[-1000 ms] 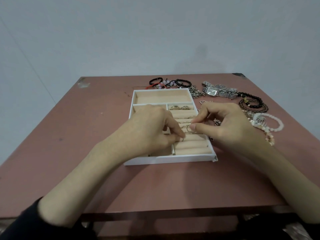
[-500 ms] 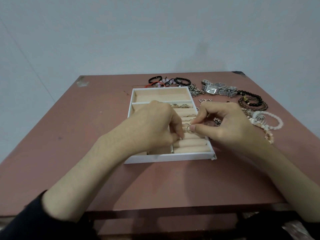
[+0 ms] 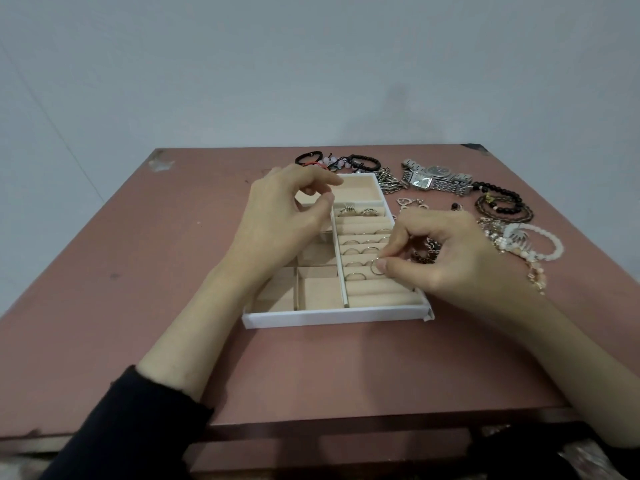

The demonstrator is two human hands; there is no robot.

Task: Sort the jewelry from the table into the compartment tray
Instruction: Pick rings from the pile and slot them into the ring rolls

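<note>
1. A white compartment tray [image 3: 332, 319] with beige lining sits on a reddish table [image 3: 138, 271]. A person's two hands work above it.
2. The right hand [image 3: 446, 251], at the tray's right edge, pinches a thin metal ring [image 3: 376, 266] between thumb and forefinger. It holds the ring upright against the padded ring rolls [image 3: 381, 299] in the tray's right section.
3. The left hand [image 3: 280, 216] hovers over the tray's far-left part. Its fingers are loosely curled, thumb and forefinger apart, with nothing visible between them.
4. Other rings [image 3: 363, 251] sit in slots farther back in the tray; the rolls nearest its front rim are bare.
5. Watches [image 3: 434, 177] and beaded bracelets [image 3: 502, 206] lie unsorted beyond the tray's right side.
6. The step in hand appears to be seating this ring. The next move likely calls for pushing it edge-on into the slit between two rolls, then letting go.
</note>
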